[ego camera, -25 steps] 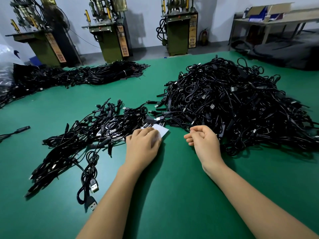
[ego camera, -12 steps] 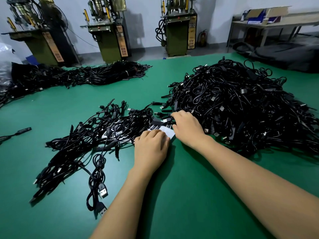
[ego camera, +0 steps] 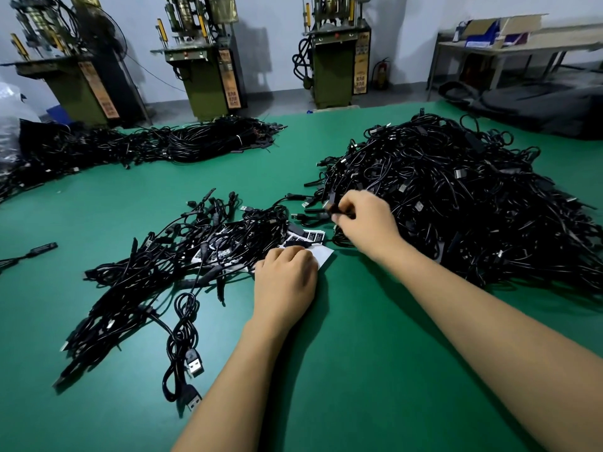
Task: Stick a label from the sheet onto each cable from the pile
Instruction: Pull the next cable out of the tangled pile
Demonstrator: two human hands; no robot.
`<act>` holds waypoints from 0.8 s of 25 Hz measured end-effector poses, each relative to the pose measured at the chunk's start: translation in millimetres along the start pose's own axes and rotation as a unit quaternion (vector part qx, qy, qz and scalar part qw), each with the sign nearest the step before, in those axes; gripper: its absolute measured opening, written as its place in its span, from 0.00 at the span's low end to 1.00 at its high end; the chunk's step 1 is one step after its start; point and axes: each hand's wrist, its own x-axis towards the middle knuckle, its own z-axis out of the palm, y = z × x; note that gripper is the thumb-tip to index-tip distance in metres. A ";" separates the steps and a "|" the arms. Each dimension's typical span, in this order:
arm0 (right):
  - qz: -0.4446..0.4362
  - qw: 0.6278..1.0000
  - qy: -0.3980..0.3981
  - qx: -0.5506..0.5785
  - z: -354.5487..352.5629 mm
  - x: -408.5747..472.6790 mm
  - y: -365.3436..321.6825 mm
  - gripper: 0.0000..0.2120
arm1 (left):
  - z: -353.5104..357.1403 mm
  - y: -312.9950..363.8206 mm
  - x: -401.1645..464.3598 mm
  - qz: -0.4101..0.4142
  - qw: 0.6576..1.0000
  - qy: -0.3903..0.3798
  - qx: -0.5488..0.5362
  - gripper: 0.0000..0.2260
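Just right of the frame's centre, the right hand (ego camera: 365, 223) has its grip closed on a thin black cable (ego camera: 339, 213), pinching it at the near-left edge of the large tangled heap of black cables (ego camera: 456, 203) that fills the right of the frame. Below and to the left, the left hand (ego camera: 285, 282) lies knuckles-up with curled fingers pressing the white label sheet with black printed stickers (ego camera: 310, 238); whether its grip holds anything beyond that cannot be told. The sheet lies on the green counter (ego camera: 359, 353), touching the smaller spread of black cables (ego camera: 169, 262) at centre-left, several of which seem to carry labels. To do this step well, draw the pinched cable out slowly so its neighbours stay behind, and keep the sheet pinned flat.
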 end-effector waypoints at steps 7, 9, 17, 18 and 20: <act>0.121 0.835 0.077 0.531 -59.2 5.5 -19.2 0.05 | 0.0 2.4 -1.7 0.007 0.998 0.041 -0.040 0.08; 0.168 0.733 0.052 0.657 -63.0 -1.3 -18.4 0.04 | -1.9 3.1 -1.5 0.009 0.994 0.074 -0.078 0.08; 0.191 0.605 -0.040 0.772 -11.7 -56.1 -7.2 0.05 | -12.2 10.2 7.2 -0.202 0.726 0.002 -0.658 0.09; 0.183 0.623 -0.044 0.759 -4.6 -60.2 -5.8 0.06 | -13.7 10.8 8.7 -0.222 0.675 -0.010 -0.703 0.09; 0.154 0.674 -0.079 0.719 3.6 -66.7 -4.2 0.07 | -17.7 10.1 11.5 -0.251 0.610 -0.024 -0.751 0.09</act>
